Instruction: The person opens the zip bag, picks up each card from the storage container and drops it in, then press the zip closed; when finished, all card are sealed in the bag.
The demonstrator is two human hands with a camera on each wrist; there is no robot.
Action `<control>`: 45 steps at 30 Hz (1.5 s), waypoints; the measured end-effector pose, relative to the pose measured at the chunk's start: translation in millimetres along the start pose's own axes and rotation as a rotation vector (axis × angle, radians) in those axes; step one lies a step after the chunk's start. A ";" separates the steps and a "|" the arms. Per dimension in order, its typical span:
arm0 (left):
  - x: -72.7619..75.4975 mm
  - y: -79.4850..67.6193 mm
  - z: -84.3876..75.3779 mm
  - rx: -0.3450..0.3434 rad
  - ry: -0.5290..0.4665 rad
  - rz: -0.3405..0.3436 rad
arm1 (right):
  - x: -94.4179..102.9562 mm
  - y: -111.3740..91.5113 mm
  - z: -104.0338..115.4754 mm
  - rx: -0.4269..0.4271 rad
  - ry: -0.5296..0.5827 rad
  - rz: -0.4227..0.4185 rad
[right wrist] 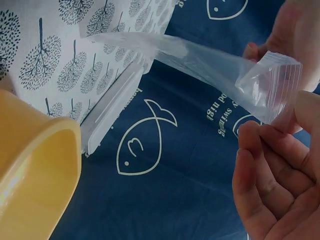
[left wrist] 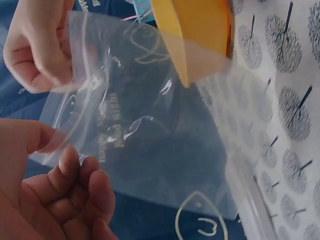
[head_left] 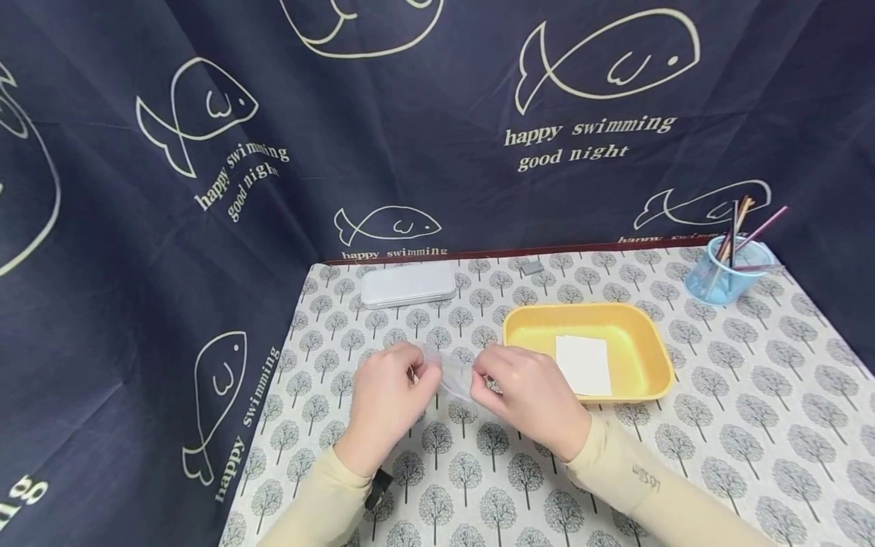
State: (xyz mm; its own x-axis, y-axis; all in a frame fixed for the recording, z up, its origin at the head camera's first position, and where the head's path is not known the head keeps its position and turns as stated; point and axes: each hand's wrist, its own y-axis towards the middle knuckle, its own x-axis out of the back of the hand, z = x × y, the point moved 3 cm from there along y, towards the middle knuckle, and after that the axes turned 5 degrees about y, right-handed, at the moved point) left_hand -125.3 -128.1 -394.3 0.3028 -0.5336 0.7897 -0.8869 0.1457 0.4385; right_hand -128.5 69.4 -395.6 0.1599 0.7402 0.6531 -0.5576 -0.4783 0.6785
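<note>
Far left: dark blue curtain (head_left: 96, 228), pale fish outlines and lettering on it, running on behind the whole table. Left forearm comes up in a cream sleeve (head_left: 321, 497), a small black piece (head_left: 378, 490) at the wrist. Left hand (head_left: 386, 391): thumb and forefinger pinch one end of the zip strip of a clear plastic bag (head_left: 454, 376), other fingers curled loosely. Beyond that hand, near the table's back edge, a flat whitish case (head_left: 409, 286) lies closed.

Bag next, stretched between the two hands over the tree-print cloth (head_left: 437, 490) (so transparent that the curtain shows through it in the left wrist view). Whether its mouth is parted, cannot tell.

Right hand (head_left: 529, 391): thumb and fingers pinch the strip's other end, just in front of the yellow tray's left side. Small grey block (head_left: 532, 267) at the back of the table. Yellow tray (head_left: 636, 353) holds white paper (head_left: 584, 366), which leans over toward its near wall. Far right, near the back corner: translucent blue cup (head_left: 724, 281), pens and sticks (head_left: 737, 228) poking out at several angles.
</note>
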 end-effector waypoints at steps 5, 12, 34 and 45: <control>7.2 3.6 -1.0 -0.077 0.049 -0.102 | 0.9 0.4 -2.2 0.000 -0.019 -0.019; 10.9 7.2 -5.4 -0.210 0.019 -0.155 | 1.9 3.6 -5.8 -0.025 -0.025 -0.012; 16.7 28.0 -6.4 -0.237 0.040 -0.211 | 1.2 -4.1 -19.7 -0.535 0.175 0.196; 21.9 24.2 -15.3 -0.272 0.041 -0.186 | 8.1 -8.2 -31.1 -0.544 0.060 0.125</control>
State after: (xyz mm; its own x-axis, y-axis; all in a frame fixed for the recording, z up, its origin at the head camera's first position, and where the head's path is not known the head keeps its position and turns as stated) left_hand -134.8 -123.5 -359.9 0.4693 -0.5385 0.6999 -0.6909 0.2696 0.6708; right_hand -148.0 94.1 -406.3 0.0278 0.7269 0.6862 -0.9117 -0.2630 0.3157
